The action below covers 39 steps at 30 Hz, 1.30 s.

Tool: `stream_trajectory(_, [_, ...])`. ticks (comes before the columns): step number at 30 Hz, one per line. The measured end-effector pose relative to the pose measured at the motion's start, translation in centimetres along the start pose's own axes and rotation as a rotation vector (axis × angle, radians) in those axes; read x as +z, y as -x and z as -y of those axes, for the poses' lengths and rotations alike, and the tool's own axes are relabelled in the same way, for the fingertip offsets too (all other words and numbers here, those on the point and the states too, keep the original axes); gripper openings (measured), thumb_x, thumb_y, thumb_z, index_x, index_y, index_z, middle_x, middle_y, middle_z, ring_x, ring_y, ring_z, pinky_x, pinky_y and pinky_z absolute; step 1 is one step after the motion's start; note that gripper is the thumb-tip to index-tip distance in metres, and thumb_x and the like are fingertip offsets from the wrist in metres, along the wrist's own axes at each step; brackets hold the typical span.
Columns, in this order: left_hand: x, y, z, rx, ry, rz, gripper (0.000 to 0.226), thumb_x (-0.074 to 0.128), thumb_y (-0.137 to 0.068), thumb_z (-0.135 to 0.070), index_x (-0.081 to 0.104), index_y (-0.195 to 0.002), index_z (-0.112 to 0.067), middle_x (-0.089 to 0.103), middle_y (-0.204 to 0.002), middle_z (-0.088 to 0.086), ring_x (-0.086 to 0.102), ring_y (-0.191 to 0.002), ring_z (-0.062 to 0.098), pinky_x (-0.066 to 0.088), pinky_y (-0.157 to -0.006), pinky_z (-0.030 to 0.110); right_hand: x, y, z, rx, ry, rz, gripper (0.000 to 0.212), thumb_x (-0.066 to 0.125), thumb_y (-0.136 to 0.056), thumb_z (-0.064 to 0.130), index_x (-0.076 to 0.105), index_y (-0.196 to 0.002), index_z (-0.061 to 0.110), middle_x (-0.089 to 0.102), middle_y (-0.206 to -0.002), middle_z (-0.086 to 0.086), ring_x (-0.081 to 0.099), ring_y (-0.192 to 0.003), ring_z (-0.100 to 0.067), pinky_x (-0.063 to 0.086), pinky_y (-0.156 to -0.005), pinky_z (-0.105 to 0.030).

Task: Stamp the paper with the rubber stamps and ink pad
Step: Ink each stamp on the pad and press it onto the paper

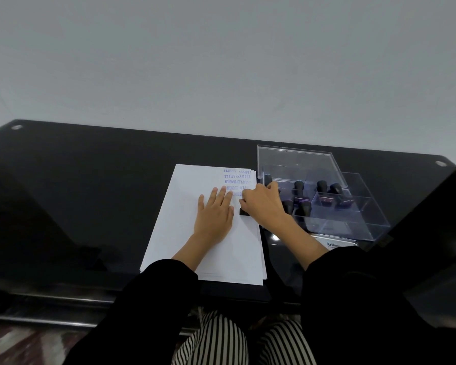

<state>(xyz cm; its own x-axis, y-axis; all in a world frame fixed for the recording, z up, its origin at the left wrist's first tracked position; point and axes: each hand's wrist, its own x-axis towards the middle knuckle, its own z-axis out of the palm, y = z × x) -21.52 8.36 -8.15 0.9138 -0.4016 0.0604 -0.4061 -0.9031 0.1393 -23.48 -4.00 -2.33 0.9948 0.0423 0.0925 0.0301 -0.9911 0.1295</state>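
Right now the stamp [244, 212] sits with its black base flat on the paper [184, 233], close to the sheet's right edge and just below the rows of purple prints [237, 177] in the top right corner. My right hand [261, 204] is curled over it from above, holding it down; the handle is hidden under my palm and only the base shows. I judge this to be the pressing step of one more print, placed under the others so the marks run down in a column. My left hand [213, 217] lies flat with straight, spread fingers on the middle of the sheet, holding nothing, just beside the stamp on its left, so the top sheet of the stack cannot slide or lift with the rubber. To the right of the paper stands a clear box [363, 214] with compartments, its lid [295, 159] tipped up at the back, and the other stamps [324, 191] stand in it within easy reach of the stamping hand. What I take to be the ink pad [338, 243] lies in front of the box, partly covered by my right sleeve, so I cannot tell whether it is uncovered. Everything rests on a glossy black table [90, 193].
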Motion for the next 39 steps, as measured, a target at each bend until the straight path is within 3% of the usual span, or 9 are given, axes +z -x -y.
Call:
stream_trajectory(6, [0.1, 0.0, 0.0, -0.001, -0.005, -0.012, 0.050, 0.016, -0.102, -0.030, 0.008, -0.150, -0.018, 0.005, -0.159, 0.001, 0.002, -0.147, 0.019, 0.005, -0.117, 0.044, -0.2, 0.4, 0.0, -0.012, 0.001, 0.016, 0.026, 0.033, -0.099, 0.025, 0.047, -0.081, 0.014, 0.065, -0.094, -0.006, 0.056, -0.092, -0.020, 0.028, -0.100, -0.040])
stream_trajectory(10, [0.1, 0.0, 0.0, -0.004, 0.004, -0.013, 0.050, 0.016, -0.102, -0.031, 0.008, -0.150, -0.018, 0.005, -0.159, 0.000, 0.002, -0.147, 0.019, 0.004, -0.118, 0.044, -0.5, 0.6, 0.0, -0.015, 0.000, 0.040, 0.031, 0.035, -0.099, 0.030, 0.059, -0.099, 0.010, 0.065, -0.103, -0.007, 0.055, -0.101, -0.020, 0.025, -0.104, -0.044])
stream_trajectory(19, [0.3, -0.1, 0.1, -0.010, 0.016, -0.011, 0.050, 0.016, -0.103, -0.032, 0.009, -0.151, -0.019, 0.006, -0.159, 0.000, 0.002, -0.147, 0.019, 0.003, -0.118, 0.043, -0.6, 1.4, 0.2, -0.030, -0.022, 0.056, 0.026, 0.038, -0.099, 0.027, 0.051, -0.115, 0.012, 0.059, -0.123, -0.009, 0.048, -0.116, -0.023, 0.023, -0.108, -0.048])
stream_trajectory(24, [0.2, -0.2, -0.1, -0.021, 0.022, -0.005, 0.050, 0.018, -0.102, -0.034, 0.011, -0.150, -0.020, 0.008, -0.159, -0.001, 0.004, -0.147, 0.019, 0.004, -0.118, 0.043, -0.4, 2.3, 0.7, -0.013, -0.008, 0.006, 0.022, 0.038, -0.098, 0.022, 0.049, -0.114, 0.012, 0.066, -0.109, -0.007, 0.047, -0.115, -0.024, 0.023, -0.106, -0.046])
stream_trajectory(29, [-0.7, -0.6, -0.1, -0.024, 0.090, 0.043, 0.048, 0.024, -0.102, -0.031, 0.017, -0.148, -0.018, 0.011, -0.158, 0.000, 0.007, -0.146, 0.020, 0.006, -0.117, 0.044, -0.6, 3.3, 0.2, -0.025, -0.123, -0.118, 0.020, 0.036, -0.098, 0.026, 0.052, -0.100, 0.014, 0.069, -0.100, -0.004, 0.051, -0.108, -0.023, 0.020, -0.108, -0.042])
stream_trajectory(35, [-2.4, -1.3, 0.1, -0.007, 0.330, -0.012, 0.040, 0.035, -0.098, -0.011, 0.043, -0.137, -0.011, 0.041, -0.145, 0.006, 0.037, -0.134, 0.019, 0.025, -0.115, 0.036, -2.0, 3.1, -1.3, 0.093, -0.379, -0.314, 0.017, 0.052, -0.092, 0.034, 0.061, -0.095, 0.019, 0.066, -0.088, 0.001, 0.053, -0.097, -0.017, 0.022, -0.103, -0.034])
stream_trajectory(39, [-3.4, -1.7, -0.6, 0.032, 0.408, -0.050, 0.036, 0.037, -0.097, -0.008, 0.048, -0.132, -0.009, 0.048, -0.140, 0.007, 0.045, -0.127, 0.020, 0.031, -0.109, 0.029, -4.3, 2.4, -3.7, 0.205, -0.502, -0.391, 0.013, 0.058, -0.089, 0.033, 0.062, -0.089, 0.021, 0.066, -0.079, 0.004, 0.057, -0.084, -0.017, 0.032, -0.091, -0.030])
